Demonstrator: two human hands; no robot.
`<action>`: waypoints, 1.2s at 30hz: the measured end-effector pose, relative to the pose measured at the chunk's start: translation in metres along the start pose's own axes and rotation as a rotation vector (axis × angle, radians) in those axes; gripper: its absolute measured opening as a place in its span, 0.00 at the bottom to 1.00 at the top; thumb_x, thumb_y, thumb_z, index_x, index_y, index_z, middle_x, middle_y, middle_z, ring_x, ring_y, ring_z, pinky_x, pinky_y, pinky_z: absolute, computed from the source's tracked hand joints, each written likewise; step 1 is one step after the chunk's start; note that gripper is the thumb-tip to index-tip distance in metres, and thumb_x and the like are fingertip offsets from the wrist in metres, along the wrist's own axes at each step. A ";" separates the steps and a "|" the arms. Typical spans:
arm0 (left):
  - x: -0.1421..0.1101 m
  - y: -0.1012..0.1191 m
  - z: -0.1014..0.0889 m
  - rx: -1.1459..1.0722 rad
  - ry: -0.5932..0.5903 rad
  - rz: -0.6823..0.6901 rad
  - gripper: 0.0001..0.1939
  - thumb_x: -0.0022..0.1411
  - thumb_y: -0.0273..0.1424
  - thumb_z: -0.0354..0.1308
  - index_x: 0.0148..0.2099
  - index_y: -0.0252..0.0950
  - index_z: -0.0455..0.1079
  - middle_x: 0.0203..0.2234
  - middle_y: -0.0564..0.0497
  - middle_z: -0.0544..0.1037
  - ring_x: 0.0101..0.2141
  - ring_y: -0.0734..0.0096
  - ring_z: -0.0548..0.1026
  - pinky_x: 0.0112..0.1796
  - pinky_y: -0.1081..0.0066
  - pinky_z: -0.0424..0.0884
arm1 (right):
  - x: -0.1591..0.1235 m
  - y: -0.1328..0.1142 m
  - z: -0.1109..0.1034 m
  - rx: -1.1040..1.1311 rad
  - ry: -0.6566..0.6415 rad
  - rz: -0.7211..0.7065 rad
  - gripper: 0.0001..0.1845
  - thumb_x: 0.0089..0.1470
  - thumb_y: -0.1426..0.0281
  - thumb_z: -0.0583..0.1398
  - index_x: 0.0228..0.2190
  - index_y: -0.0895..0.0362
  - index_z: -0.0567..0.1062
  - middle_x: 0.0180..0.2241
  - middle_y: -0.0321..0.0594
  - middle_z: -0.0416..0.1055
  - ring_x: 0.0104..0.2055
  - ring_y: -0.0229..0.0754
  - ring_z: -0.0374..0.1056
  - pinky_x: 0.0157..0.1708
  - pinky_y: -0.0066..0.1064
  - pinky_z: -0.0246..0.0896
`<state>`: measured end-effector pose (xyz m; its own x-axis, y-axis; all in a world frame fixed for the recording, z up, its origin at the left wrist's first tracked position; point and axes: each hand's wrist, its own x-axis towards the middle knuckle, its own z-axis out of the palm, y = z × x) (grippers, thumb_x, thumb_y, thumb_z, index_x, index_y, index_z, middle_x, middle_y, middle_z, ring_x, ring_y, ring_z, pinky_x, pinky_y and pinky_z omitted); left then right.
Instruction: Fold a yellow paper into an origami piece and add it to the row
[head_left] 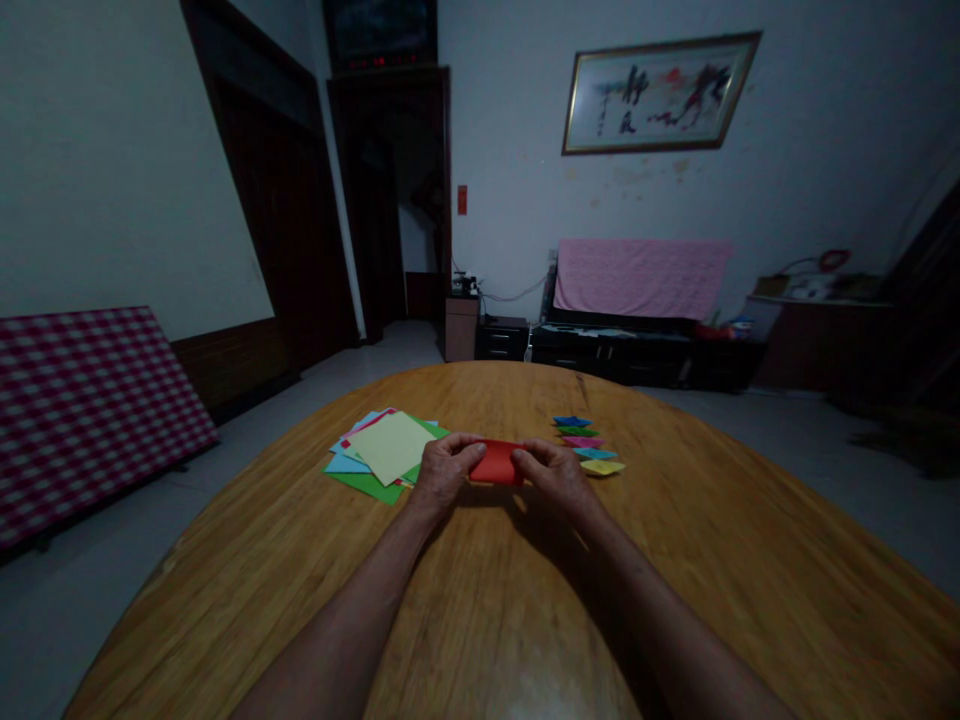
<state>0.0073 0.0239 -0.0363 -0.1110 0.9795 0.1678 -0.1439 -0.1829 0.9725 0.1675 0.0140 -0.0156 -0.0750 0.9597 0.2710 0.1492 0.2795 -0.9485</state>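
A small red rectangle of folded paper [497,464] is held up between both hands, just over the table. My left hand [448,468] pinches its left end, thumb on the near face. At the other end, my right hand [553,472] grips it the same way; the fingers behind the paper are partly hidden. Left of my left hand lies a loose stack of coloured paper sheets [390,447], pale yellow on top with green, blue and red edges showing. Beyond my right hand several small folded paper boats [583,442] form a row, in blue, green, pink, light blue and yellow.
The round wooden table [480,600] fills the foreground. Past its far edge stands a low black cabinet [600,352] with a pink cloth [641,278] draped above it. A red checkered panel [90,420] leans at the left, and a framed picture [660,97] hangs on the wall.
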 end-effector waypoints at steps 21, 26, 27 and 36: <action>-0.002 -0.001 -0.002 0.073 -0.008 -0.009 0.11 0.46 0.33 0.61 0.32 0.31 0.74 0.19 0.55 0.72 0.20 0.78 0.66 0.24 0.76 0.61 | -0.002 0.001 -0.002 -0.090 -0.061 0.013 0.11 0.45 0.65 0.55 0.24 0.59 0.74 0.20 0.35 0.69 0.23 0.36 0.63 0.23 0.26 0.55; -0.003 -0.013 0.001 0.331 -0.004 -0.050 0.06 0.46 0.30 0.56 0.26 0.33 0.72 0.18 0.54 0.71 0.21 0.76 0.66 0.23 0.75 0.60 | 0.003 0.022 -0.012 -0.432 -0.067 -0.026 0.14 0.47 0.68 0.52 0.23 0.59 0.76 0.20 0.36 0.70 0.24 0.38 0.64 0.24 0.26 0.53; -0.004 -0.015 0.002 0.434 -0.006 -0.045 0.06 0.47 0.30 0.55 0.25 0.33 0.72 0.18 0.54 0.71 0.21 0.75 0.67 0.23 0.75 0.60 | 0.004 0.025 -0.014 -0.544 -0.077 -0.056 0.14 0.47 0.69 0.52 0.22 0.59 0.76 0.20 0.37 0.70 0.25 0.38 0.64 0.25 0.26 0.52; -0.019 -0.019 0.010 1.207 -0.040 0.215 0.09 0.55 0.29 0.51 0.30 0.36 0.72 0.30 0.48 0.75 0.34 0.67 0.71 0.36 0.70 0.64 | -0.002 0.019 -0.014 -1.010 -0.176 -0.062 0.15 0.47 0.72 0.53 0.26 0.58 0.81 0.24 0.41 0.75 0.28 0.40 0.66 0.27 0.29 0.50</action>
<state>0.0223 0.0102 -0.0567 0.0129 0.9447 0.3277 0.8792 -0.1668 0.4463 0.1843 0.0179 -0.0317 -0.2423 0.9473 0.2096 0.8941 0.3019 -0.3307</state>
